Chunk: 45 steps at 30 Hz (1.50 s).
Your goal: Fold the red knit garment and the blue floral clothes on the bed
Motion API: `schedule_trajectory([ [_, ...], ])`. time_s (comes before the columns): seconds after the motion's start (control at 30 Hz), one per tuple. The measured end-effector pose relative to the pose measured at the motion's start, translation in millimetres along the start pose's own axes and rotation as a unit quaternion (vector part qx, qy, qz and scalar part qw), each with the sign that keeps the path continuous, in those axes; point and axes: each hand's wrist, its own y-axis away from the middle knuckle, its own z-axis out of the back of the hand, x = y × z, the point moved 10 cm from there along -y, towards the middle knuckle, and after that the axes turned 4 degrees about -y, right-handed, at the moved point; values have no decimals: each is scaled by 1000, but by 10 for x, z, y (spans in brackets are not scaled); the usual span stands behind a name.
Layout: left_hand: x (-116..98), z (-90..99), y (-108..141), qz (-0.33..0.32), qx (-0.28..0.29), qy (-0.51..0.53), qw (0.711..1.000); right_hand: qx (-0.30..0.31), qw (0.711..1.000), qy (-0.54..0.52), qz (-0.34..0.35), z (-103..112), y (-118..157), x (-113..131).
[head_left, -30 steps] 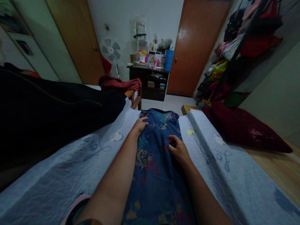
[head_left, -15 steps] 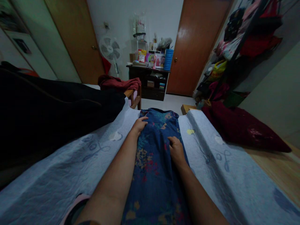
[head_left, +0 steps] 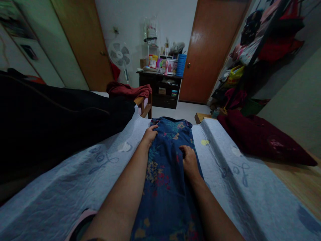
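A dark blue floral cloth (head_left: 163, 187) lies lengthwise over the light patterned bed sheet (head_left: 107, 167), its far end at the bed's far edge. Near its upper left side, my left hand (head_left: 151, 133) pinches the fabric between thumb and fingers. My right hand (head_left: 188, 157) is lower down on the right side, its fingers curled on a raised fold of the same cloth. The fingertips of the right hand are partly hidden in the fabric.
Black fabric (head_left: 62, 124) is heaped on the left, and a dark red cushion (head_left: 265, 137) lies at right. Beyond the bed are a wooden chair (head_left: 147, 108) with red cloth, a fan (head_left: 120, 55), a dark cabinet (head_left: 160, 93) and hanging bags (head_left: 281, 40).
The whole view has shifted slightly. Both hands keep almost the same places on the floral cloth.
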Motion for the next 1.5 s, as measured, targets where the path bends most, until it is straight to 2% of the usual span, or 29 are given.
schedule_trajectory([
  [0.13,-18,-13,-1,-13,5,-14,1000,4,999,37,5,5,-7,-19],
  [0.27,-26,-2,3,-24,2,-35,999,-1,998,59,-26,25,24,-118],
  [0.47,-83,2,57,-43,3,-96,994,-7,999,-38,-36,32,57,-127],
  [0.6,-149,-76,18,-32,39,-140,989,-3,997,-72,-34,28,49,-89],
  [0.77,-317,-182,-199,-33,79,-190,978,11,997,-66,-32,17,42,-54],
  [0.87,-385,-214,-360,-46,70,-211,974,15,998,-59,-28,14,43,-44],
  [1.0,-365,-208,-525,-57,28,-231,971,19,999,-43,-28,5,48,-49],
  [1.17,-339,-164,-592,-87,-10,-250,964,8,999,-24,-26,28,57,-43],
  [1.33,-380,-192,-549,-130,4,-303,944,14,999,-5,-32,28,61,-36],
  [1.5,-445,-289,-445,-168,37,-389,905,25,998,41,-40,28,86,-51],
])
